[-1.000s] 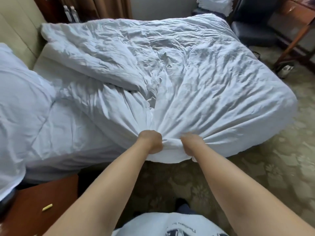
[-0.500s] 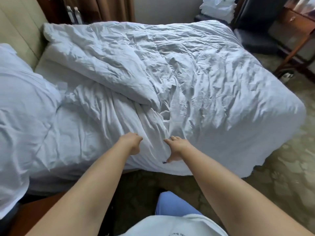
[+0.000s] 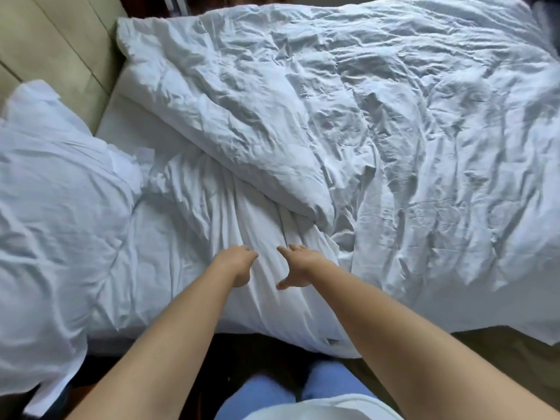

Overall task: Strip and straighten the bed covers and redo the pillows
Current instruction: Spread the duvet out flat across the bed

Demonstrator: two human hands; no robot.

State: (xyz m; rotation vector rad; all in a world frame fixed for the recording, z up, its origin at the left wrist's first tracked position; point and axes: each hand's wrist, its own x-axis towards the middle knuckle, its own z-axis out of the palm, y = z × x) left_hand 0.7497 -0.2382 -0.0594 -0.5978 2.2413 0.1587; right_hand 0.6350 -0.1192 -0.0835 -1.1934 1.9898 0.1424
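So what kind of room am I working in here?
Most likely a bedroom, possibly a hotel room. A bed with a crumpled white duvet fills the view, a padded beige headboard stands at its far left, and a white pillow lies near it.

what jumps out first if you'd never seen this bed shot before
The big crumpled white duvet fills most of the bed, with one corner folded back toward the middle. In front of it, two bare arms reach in from the bottom edge: the left hand and the right hand are side by side over the bunched sheet near the bed's edge. A white pillow sits on the left, by the beige headboard.
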